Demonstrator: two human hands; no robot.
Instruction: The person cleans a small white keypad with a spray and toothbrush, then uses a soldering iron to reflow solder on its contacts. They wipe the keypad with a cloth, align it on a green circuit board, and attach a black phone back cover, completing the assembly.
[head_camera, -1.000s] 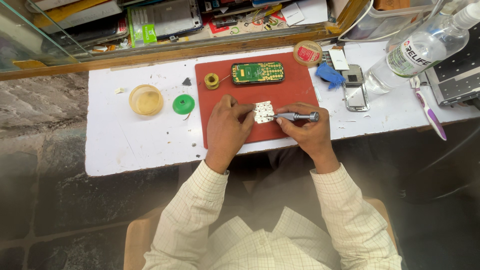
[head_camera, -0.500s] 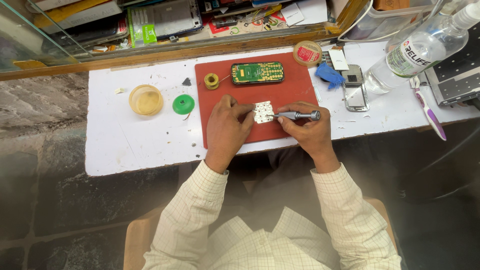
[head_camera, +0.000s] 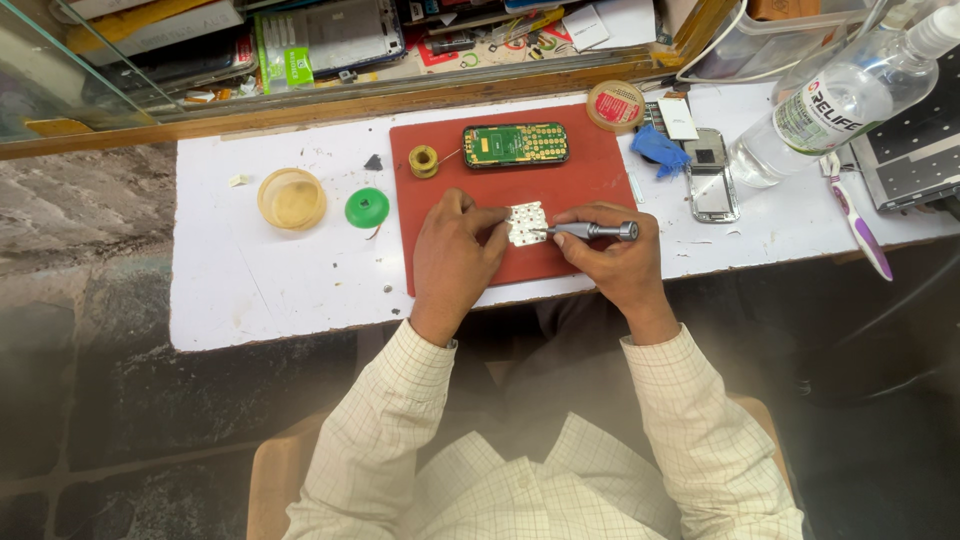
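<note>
A small white keypad piece (head_camera: 527, 222) lies on a red work mat (head_camera: 580, 185), pinned at its left edge by the fingers of my left hand (head_camera: 455, 255). My right hand (head_camera: 612, 262) grips a slim grey metal tool (head_camera: 598, 231) held level, its tip touching the keypad piece's right side. Farther back on the mat rests a green phone circuit board (head_camera: 516, 145) in a dark frame, with a small spool of solder wire (head_camera: 424, 160) to its left.
On the white bench (head_camera: 260, 280) sit a round amber tub (head_camera: 291, 198) and a green lid (head_camera: 367, 208) at left. At right lie a blue cloth (head_camera: 660, 150), a phone frame (head_camera: 710, 185), a clear bottle (head_camera: 830, 100), a toothbrush (head_camera: 858, 215) and a round tin (head_camera: 615, 104).
</note>
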